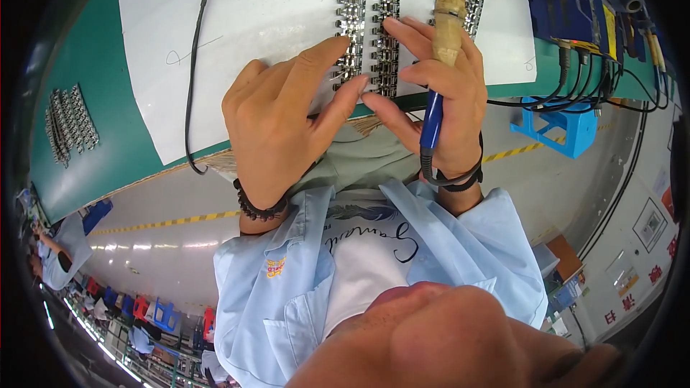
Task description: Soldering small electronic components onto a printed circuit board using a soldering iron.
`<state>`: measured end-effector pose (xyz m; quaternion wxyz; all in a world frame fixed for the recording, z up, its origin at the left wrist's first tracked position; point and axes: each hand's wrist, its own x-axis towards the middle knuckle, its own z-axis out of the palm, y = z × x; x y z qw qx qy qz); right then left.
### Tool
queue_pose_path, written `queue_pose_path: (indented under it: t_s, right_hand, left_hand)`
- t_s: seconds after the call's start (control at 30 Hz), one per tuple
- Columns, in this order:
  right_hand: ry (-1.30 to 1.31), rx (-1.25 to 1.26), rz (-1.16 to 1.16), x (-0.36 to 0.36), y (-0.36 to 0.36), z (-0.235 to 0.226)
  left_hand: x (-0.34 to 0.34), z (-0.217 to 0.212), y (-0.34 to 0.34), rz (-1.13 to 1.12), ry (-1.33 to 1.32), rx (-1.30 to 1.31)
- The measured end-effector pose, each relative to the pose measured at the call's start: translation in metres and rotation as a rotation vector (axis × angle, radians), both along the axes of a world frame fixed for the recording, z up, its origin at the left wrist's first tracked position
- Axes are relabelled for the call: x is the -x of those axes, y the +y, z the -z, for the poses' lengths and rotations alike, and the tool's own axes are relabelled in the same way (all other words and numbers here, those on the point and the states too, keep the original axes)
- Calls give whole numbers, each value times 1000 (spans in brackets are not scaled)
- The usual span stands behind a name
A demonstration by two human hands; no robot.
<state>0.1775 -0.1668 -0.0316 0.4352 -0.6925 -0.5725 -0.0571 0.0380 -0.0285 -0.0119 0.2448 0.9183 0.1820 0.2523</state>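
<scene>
My left hand (277,111) rests at a row of small metal parts (351,8) on the white sheet. Its index fingertip touches the row's left side, and its thumb lies apart near the lower end. In my right hand (460,111) a soldering iron (433,118) is tucked between the fingers, its blue handle toward me and its metal end pointing away. The right fingertips also touch a second row of metal parts (386,43), lying beside the first. A third metal row (473,7) is partly hidden behind the iron and fingers.
White sheet (158,50) covers much of the green table (100,165). A black cable (192,93) crosses its left side. More metal strips (70,123) lie far left. Blue equipment (564,0) with cables stands at the right, above a blue stool (557,129).
</scene>
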Motion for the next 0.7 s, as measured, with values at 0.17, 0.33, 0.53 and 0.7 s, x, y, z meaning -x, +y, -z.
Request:
queue_pose_path:
  t_s: [0.17,0.33,0.53,0.7]
  right_hand:
    - [26,8,22,-1,2,-4]
    - [45,65,3,-1,0,-7]
    - [19,32,10,-1,1,-2]
    - [27,25,24,1,2,-1]
  left_hand:
    - [1,-3,-3,-62,10,17]
    - [12,-6,-3,-122,41,46]
    - [21,-12,0,-135,35,83]
    - [34,-6,1,-163,-55,353]
